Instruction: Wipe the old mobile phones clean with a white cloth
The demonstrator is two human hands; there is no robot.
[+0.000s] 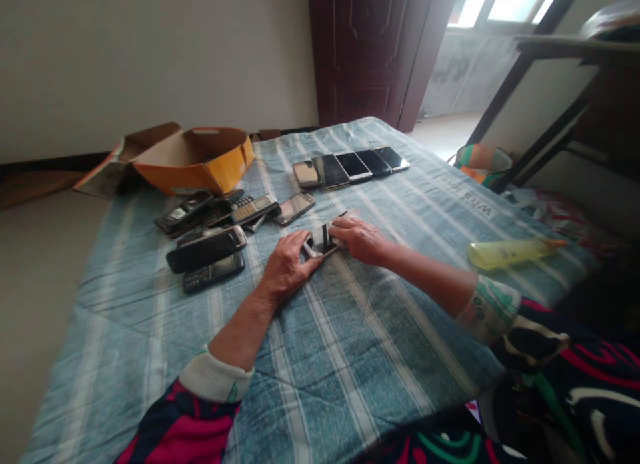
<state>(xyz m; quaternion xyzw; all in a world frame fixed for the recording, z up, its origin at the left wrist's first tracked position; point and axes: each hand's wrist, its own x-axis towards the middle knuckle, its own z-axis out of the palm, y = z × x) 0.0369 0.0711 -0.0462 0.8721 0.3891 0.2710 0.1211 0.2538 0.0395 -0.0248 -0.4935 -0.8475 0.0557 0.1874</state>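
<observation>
A phone point(326, 236) with a dark and pale glossy face lies on the striped cloth between my hands. My left hand point(287, 267) grips its near left end, thumb along the lower edge. The fingers of my right hand point(361, 239) are bent and pressed together over the phone's right part, on a thin whitish wipe point(339, 241). Part of the phone is hidden under the fingers. Just beyond my left hand lies a touchscreen phone point(295, 209). Further left is a loose pile of old phones, including a keypad phone point(254, 209) and a black phone point(214, 272).
Several smartphones point(353, 166) lie side by side in a row toward the far edge. An open orange cardboard box point(230, 161) stands at the back left. On the right, a yellow bottle point(505, 253) lies on its side. A dark door point(367, 51) is behind the striped cloth surface point(400, 304).
</observation>
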